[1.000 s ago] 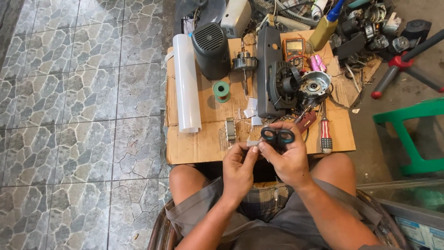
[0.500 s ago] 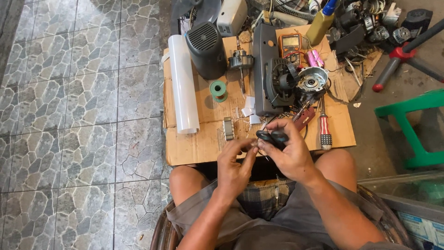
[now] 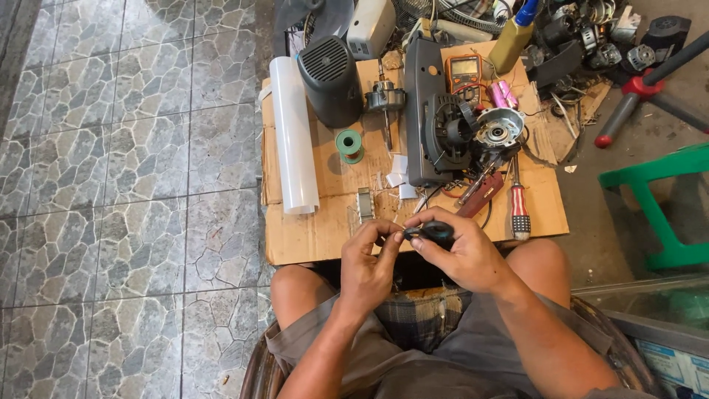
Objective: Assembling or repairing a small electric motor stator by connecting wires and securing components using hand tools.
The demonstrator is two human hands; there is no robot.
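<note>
The scissors [image 3: 432,233] are small, with black loop handles; only the handles and a short dark stub toward the left show, the rest hidden by fingers. The right hand [image 3: 461,255] is curled closed around the handles, fingers wrapped over the top and thumb beneath. The left hand [image 3: 369,258] is drawn into a narrow pinch, thumb and forefinger meeting at the scissors' left end; whether a small part sits in that pinch cannot be told. The scissors lie at about 10 o'clock from the right palm and 2 o'clock from the left, bridging both hands, above the person's knees and at the near edge of the cardboard [image 3: 310,236].

On the cardboard, a screwdriver [image 3: 519,207] with a red and white handle lies at 1 o'clock from the hands, a white tube [image 3: 293,133] at 11 o'clock, a green spool [image 3: 349,144] at 12 o'clock.
</note>
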